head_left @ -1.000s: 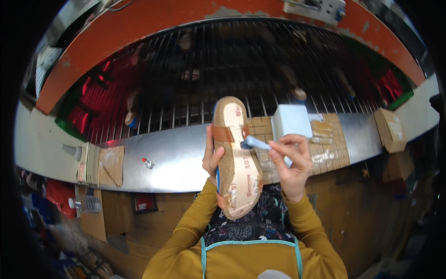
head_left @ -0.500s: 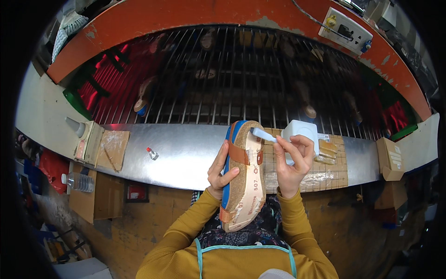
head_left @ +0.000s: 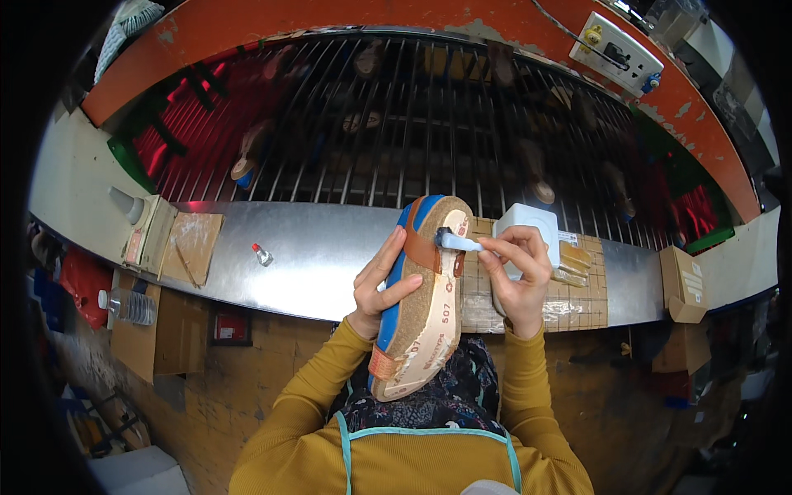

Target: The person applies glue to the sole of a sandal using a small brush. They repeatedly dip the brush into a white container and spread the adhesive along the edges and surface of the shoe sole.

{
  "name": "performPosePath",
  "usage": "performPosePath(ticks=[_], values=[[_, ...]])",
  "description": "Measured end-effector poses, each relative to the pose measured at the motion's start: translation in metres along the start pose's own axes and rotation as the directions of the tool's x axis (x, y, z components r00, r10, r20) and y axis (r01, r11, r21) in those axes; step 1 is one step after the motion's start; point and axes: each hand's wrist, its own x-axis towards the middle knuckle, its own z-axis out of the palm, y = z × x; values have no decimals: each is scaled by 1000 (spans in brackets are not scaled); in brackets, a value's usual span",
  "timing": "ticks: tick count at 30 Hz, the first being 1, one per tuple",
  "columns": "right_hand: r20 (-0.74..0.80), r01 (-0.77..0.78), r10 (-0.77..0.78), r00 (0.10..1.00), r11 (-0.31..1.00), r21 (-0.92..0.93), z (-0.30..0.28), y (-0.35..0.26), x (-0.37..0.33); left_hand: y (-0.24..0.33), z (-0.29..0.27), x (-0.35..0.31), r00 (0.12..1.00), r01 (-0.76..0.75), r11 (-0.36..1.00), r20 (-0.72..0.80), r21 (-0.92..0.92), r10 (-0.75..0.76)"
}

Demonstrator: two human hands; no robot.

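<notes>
The left hand [head_left: 381, 285] grips the sandal [head_left: 423, 297] by its blue edge, above the metal surface [head_left: 313, 256]. The right hand [head_left: 518, 272], just right of the sandal, pinches a small brush [head_left: 456, 242] against its brown strap [head_left: 429, 247].

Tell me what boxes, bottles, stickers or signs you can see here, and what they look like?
Cardboard box: right end of the bench, small, brown, open.
White box: behind the right hand, squarish.
Glue bottle: left of the bench, grey cone tip.
Water bottle: lower left, clear, lying down.
Red label: below the bench, small rectangle.
White wall box: top right, rectangular.

bare steel ledge [head_left: 330, 256] left, white box [head_left: 528, 227] blocking right
</notes>
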Motion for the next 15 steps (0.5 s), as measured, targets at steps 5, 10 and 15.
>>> performPosePath(ticks=[5,10,15], values=[[93,-21,11,996,995,100,-7,0,10,1,-1,1,999,36,995,-2,-90,-36],[103,46,-64,993,985,163,-10,5,12,-3,0,-1,999,1,998,49,-68,2],[99,26,-38,994,992,125,-13,1,4,0,2,-1,999,0,996,50,-90,4]])
